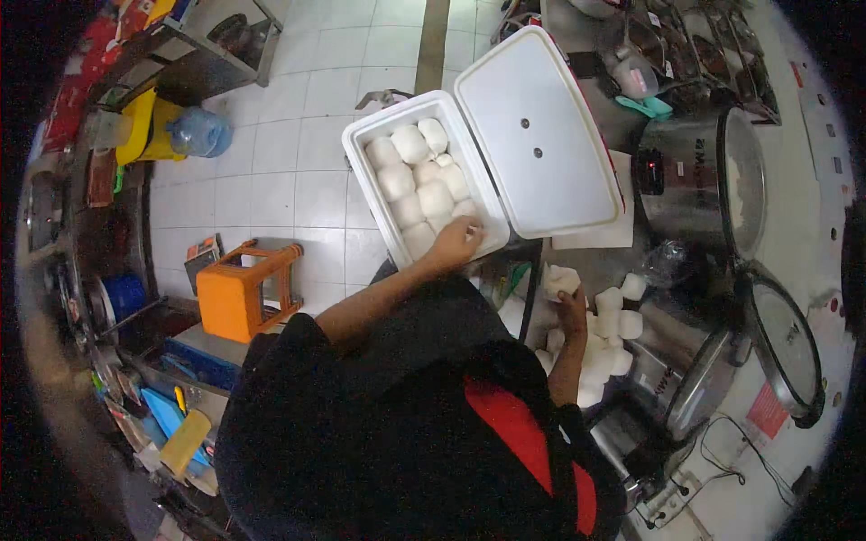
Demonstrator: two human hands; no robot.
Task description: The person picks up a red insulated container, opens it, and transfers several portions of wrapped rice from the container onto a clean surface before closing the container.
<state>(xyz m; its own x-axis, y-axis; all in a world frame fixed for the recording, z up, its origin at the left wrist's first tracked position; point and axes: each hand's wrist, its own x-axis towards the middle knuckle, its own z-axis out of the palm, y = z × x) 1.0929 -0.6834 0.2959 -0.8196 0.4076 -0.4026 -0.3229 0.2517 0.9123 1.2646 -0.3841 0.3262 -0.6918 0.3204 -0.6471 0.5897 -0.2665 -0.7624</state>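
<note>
In front of me a white cooler box point(371, 196) holds several rounded white packets point(435, 198), packed side by side. Its white lid point(538, 152) is swung back to the right. My left hand point(461, 240) reaches into the box's near right corner, its fingers curled beside the packets; whether they grip one is hidden. Over the counter at the right, my right hand point(572, 308) has its fingers around a white packet point(561, 278). Below that hand lies a pile of similar white packets point(599, 355), partly covered by my forearm.
A large rice cooker point(683, 176) stands on the right-hand counter, with another steel appliance point(683, 385) nearer me. Cables and a power strip point(670, 500) lie behind it. At left are an orange plastic stool point(230, 301) and a blue water bottle point(201, 132). The floor point(298, 162) is tiled.
</note>
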